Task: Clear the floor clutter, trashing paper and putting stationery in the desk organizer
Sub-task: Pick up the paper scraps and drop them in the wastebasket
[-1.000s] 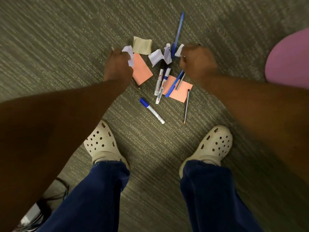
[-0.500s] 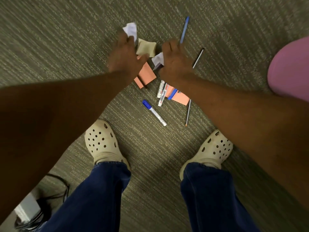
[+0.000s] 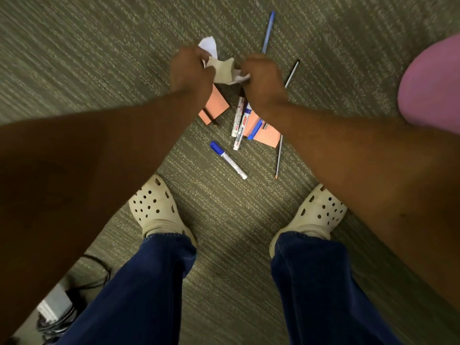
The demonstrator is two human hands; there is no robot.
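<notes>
My left hand [image 3: 190, 70] and my right hand [image 3: 263, 78] are close together above the clutter, both shut on crumpled paper scraps [image 3: 222, 68], white and beige. Below them on the carpet lie two orange sticky notes [image 3: 216, 102] [image 3: 267, 136]. Two whiteboard markers [image 3: 239, 123] lie side by side between the notes. A blue-capped marker [image 3: 227, 160] lies nearer my feet. A blue pen [image 3: 268, 31] lies beyond my right hand, a thin dark pencil [image 3: 291, 73] to its right, and another pencil [image 3: 278, 156] by the right note.
My two cream clogs [image 3: 155, 207] [image 3: 316, 215] stand on the grey-green carpet [image 3: 87, 58] just before the clutter. A pink rounded object [image 3: 433, 85] sits at the right edge. Black cables and a grey box [image 3: 57, 307] lie at the lower left.
My hands have come together over the pile and gathered the beige and white paper scraps between them, lifting them off the floor. The pens and markers stay in place.
</notes>
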